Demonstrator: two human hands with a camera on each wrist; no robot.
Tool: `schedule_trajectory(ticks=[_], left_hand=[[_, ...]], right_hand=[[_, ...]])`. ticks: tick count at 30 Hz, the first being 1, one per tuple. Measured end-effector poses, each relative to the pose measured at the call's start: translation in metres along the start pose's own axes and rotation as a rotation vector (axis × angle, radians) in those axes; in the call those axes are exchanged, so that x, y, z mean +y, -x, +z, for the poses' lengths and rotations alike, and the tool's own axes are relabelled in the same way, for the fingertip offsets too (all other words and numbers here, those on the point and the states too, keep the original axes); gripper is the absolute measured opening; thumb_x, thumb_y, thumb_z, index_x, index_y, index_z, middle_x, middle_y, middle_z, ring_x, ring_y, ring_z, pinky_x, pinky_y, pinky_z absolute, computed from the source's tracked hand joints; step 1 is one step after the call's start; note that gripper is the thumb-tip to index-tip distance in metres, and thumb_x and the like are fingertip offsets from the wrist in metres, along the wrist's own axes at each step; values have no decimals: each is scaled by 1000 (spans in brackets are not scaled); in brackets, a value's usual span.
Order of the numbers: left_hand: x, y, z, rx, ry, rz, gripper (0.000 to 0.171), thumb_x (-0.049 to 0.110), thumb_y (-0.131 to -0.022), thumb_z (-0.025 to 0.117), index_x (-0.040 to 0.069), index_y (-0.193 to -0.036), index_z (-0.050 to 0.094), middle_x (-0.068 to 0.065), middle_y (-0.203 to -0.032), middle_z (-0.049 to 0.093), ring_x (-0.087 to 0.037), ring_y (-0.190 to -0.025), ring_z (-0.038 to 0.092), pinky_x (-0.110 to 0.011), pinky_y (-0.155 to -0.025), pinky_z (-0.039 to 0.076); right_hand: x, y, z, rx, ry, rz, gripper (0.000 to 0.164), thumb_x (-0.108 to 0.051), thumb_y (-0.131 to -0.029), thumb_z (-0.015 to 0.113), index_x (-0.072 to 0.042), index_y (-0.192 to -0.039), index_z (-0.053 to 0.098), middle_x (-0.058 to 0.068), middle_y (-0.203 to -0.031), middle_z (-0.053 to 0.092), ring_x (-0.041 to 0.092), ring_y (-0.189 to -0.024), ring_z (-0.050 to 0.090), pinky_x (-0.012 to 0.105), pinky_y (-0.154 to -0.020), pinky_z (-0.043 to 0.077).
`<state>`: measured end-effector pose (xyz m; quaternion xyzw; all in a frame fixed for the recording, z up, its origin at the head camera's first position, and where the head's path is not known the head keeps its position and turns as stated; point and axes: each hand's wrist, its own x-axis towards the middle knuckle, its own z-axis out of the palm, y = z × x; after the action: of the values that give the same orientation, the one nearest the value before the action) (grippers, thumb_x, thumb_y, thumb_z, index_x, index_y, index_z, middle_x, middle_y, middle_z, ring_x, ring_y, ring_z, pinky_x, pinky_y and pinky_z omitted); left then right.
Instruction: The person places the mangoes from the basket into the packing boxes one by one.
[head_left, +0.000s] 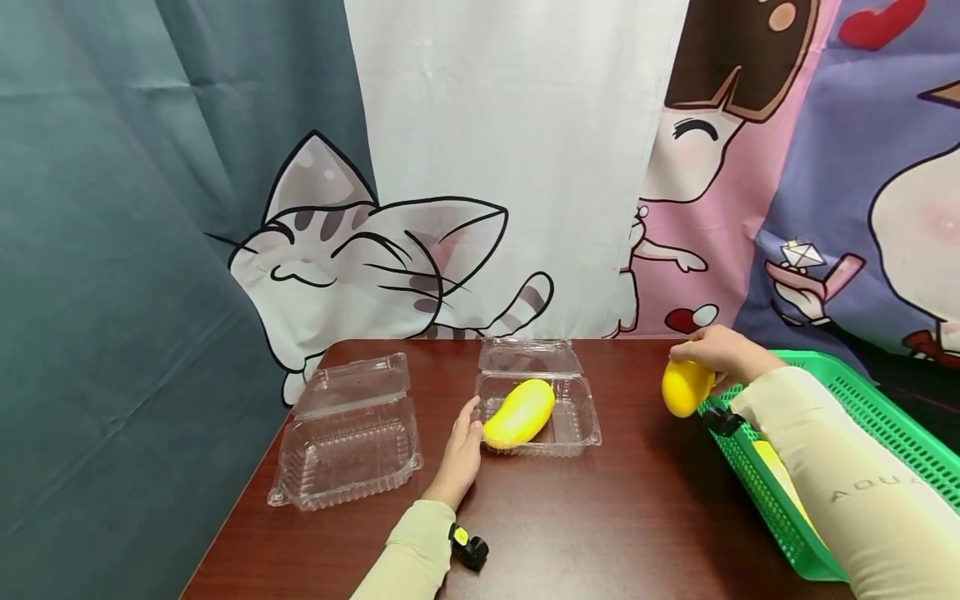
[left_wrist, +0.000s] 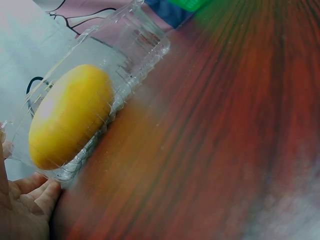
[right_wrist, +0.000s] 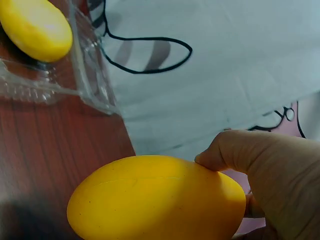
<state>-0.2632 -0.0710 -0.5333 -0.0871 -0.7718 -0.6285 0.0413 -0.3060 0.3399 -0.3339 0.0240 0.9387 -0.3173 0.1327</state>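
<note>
A yellow mango [head_left: 521,414] partly fills the box [head_left: 576,415] the left hand [head_left: 457,461] touches.

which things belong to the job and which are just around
Seemingly part of the job:
smooth yellow oval fruit held in the right hand
open clear plastic box beside the left hand, holding a long yellow fruit
green perforated plastic basket at the right
probably the empty clear plastic box at the left

Just around:
dark reddish table
fabric backdrop with cartoon prints
</note>
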Motion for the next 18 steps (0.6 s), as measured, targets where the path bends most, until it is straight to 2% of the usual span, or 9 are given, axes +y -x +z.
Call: schedule_trajectory(ticks=[8, 18], left_hand=[[3, 2, 2, 4, -4, -7, 47, 16, -111, 35, 15, -158, 31, -20, -157, 34, -40, -145, 34, -62, -114, 29], [4, 1, 0, 7, -12, -3, 48, 16, -110, 37, 15, -158, 32, -21, -156, 36, -40, -144, 35, -61, -114, 30]], right_hand=[[-17, -5, 21, -14, 40, -6, 69, -36, -94, 63, 17, -134, 43, 32, -108, 58, 35, -80, 68, 45, -63, 61], [-35, -10, 43, -29, -14, -22, 62, -35, -93, 67, 14, -127, 50, 26, -103, 61, 34, -83, 65, 47, -66, 61]])
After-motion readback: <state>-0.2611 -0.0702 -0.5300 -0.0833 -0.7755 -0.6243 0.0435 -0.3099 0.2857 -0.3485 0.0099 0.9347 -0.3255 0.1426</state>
